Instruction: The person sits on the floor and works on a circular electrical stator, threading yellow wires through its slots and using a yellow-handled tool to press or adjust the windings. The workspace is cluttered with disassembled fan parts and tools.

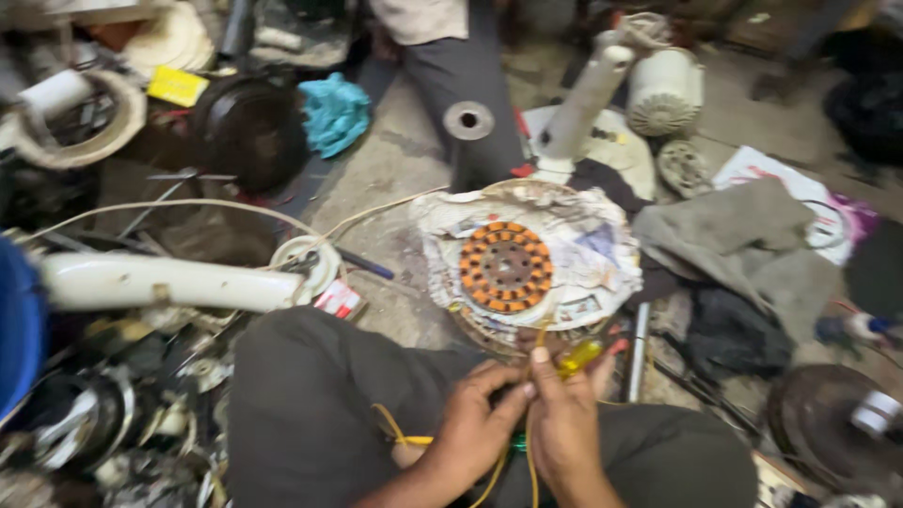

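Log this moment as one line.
left hand: holding yellow wire | right hand: pinching same wire | motor winding: on newspaper, just ahead

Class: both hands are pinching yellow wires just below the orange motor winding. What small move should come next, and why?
Probably draw the yellow wires up toward the orange winding: left hand and right hand meet on them just below it, and slack loops hang over the lap.

We are looking at a dim, flatly lit scene with soft shadows only. Motion blur is smearing everything, worst toward nine o'clock, where the white tube [169, 280] is streaking. Mild glare is washing out the white housing [664, 89] at one o'clock. Corners are falling dark and soft.
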